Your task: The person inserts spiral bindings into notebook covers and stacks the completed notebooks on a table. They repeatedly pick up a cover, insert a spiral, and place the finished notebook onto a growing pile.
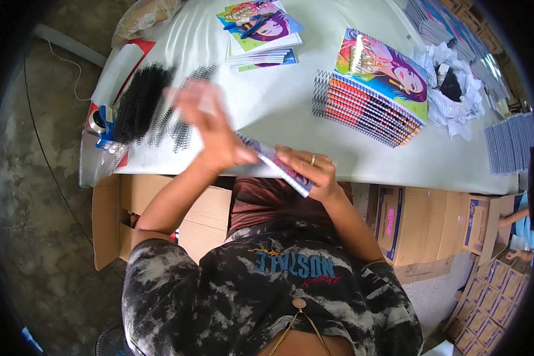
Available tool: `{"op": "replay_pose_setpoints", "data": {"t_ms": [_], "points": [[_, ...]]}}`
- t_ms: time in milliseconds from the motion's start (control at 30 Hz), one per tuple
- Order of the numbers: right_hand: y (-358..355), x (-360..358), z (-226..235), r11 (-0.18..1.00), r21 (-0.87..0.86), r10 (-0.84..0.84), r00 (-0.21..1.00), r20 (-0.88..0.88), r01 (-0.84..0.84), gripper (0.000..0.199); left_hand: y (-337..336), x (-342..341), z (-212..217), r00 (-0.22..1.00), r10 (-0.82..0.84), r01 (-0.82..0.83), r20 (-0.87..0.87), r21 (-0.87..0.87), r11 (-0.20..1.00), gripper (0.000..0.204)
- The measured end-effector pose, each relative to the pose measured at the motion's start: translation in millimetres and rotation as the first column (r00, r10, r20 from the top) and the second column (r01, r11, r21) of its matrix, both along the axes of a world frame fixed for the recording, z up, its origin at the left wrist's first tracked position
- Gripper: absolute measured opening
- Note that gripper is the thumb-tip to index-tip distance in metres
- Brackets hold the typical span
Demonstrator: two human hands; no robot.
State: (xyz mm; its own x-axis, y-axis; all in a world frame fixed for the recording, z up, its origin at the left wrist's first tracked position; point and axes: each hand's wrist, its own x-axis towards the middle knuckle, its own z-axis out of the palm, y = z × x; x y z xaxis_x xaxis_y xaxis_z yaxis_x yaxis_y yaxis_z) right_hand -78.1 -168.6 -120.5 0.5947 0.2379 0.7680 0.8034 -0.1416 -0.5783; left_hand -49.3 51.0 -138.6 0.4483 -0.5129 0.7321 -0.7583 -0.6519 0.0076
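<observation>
Both hands hold one thin notebook [279, 166] at the tabletop's [362, 157] six-o'clock edge, right hand [311, 169] fingers closed on it, left hand [210, 127] blurred, grip unclear; light, floppy, best pinched along its edges

The left forearm is raised from the lower left and angled up toward the centre, bent at the elbow. The left hand [210, 127] is held open with fingers spread and blurred, the thumb pointed right. The right forearm is brought in from the lower right. The right hand [311, 169] is curled in a grip, a ring being worn on one finger.
</observation>
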Motion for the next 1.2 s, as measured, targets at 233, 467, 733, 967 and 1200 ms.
{"op": "replay_pose_setpoints", "data": {"t_ms": [233,467,733,967,1200], "points": [[5.3,1.4,-2.2,0.997,-0.014,0.073,0.997,-0.01,-0.073,0.037,43.9,4.6,-52.0,0.879,-0.028,0.15,-0.477,0.219,0.964,0.09],[2.3,1.3,-8.6,1.0,0.021,-0.018,0.998,-0.06,0.019,0.039,7.0,-4.7,-31.6,0.841,-0.408,0.478,-0.356,0.135,0.868,0.074],[5.8,3.6,-5.8,0.995,0.081,-0.051,0.992,-0.117,0.06,0.046,-19.5,-18.3,-12.5,0.968,-0.235,0.208,0.087,0.245,0.947,0.103],[17.3,-3.3,-3.9,0.998,0.043,-0.031,0.984,-0.176,0.039,0.047,-38.9,-9.5,9.4,0.989,-0.142,0.144,-0.046,0.038,0.989,0.105],[21.2,0.0,-7.4,0.997,-0.019,-0.072,0.995,-0.071,0.071,0.049,-41.4,18.4,67.1,0.975,0.064,-0.012,0.214,-0.238,0.971,0.104]]}}
